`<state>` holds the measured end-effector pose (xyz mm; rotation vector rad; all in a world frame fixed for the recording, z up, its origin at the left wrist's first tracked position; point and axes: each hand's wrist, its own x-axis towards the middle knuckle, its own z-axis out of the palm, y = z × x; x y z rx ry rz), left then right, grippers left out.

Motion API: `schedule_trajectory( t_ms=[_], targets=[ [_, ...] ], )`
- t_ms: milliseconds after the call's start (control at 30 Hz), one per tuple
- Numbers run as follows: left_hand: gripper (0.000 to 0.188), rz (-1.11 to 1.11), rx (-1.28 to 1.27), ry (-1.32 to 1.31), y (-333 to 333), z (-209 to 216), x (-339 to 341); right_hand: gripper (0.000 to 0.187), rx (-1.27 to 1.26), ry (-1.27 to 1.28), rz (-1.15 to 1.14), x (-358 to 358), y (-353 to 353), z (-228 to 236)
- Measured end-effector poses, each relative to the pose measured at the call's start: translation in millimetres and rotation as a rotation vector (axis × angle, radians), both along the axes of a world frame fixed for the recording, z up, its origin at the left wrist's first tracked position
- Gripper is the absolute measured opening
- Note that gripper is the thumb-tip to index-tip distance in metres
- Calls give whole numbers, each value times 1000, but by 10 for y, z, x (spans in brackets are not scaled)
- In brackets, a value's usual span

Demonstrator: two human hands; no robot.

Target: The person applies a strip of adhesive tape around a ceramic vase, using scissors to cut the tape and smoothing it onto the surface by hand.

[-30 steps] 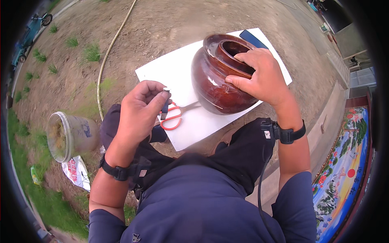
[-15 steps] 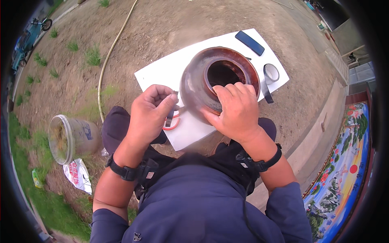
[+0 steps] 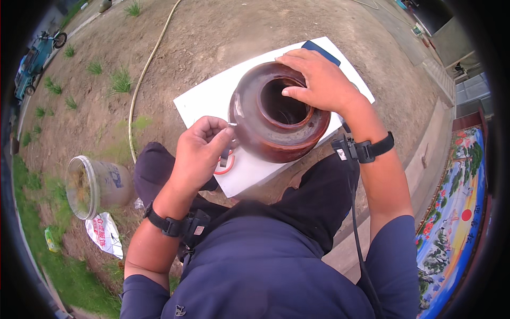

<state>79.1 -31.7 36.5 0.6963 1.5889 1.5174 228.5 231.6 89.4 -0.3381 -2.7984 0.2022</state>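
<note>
A brown glazed pottery jar (image 3: pixel 252 137) with a round open mouth stands on a white board (image 3: pixel 199 98). My right hand (image 3: pixel 325 82) grips its far right side, thumb at the mouth's rim and fingers spread over the shoulder. Left of the jar, my left hand (image 3: pixel 199 151) is closed in a pinch on a small whitish piece (image 3: pixel 232 125), too small to name, close to the jar's wall. Partly beneath that hand lies a pair of scissors with an orange handle (image 3: pixel 229 164).
A dark phone (image 3: pixel 321 52) lies at the board's far edge, partly behind my right hand. On the ground to the left are a clear plastic bucket (image 3: pixel 90 186), a white plastic bag (image 3: pixel 103 234) and a pale hose (image 3: pixel 139 85). A colourful painted panel (image 3: pixel 451 228) stands at right.
My right hand has moved from the mouth's near side to the jar's far right. The jar has turned and shifted slightly left and nearer. The tape roll is now hidden behind my right arm.
</note>
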Motion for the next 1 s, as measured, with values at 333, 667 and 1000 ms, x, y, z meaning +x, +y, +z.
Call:
schedule_trajectory(
  t_ms=[333,667,1000],
  targets=[
    [11,78,-17,-27,-68,22,-44,58,-213,-270,-10,-126,233,1],
    [14,81,0,42,-35,-16,-106,52,-166,-165,-508,317,223,-95],
    [13,57,32,162,149,79,-160,53,-96,-213,-739,426,226,-97]
  ],
)
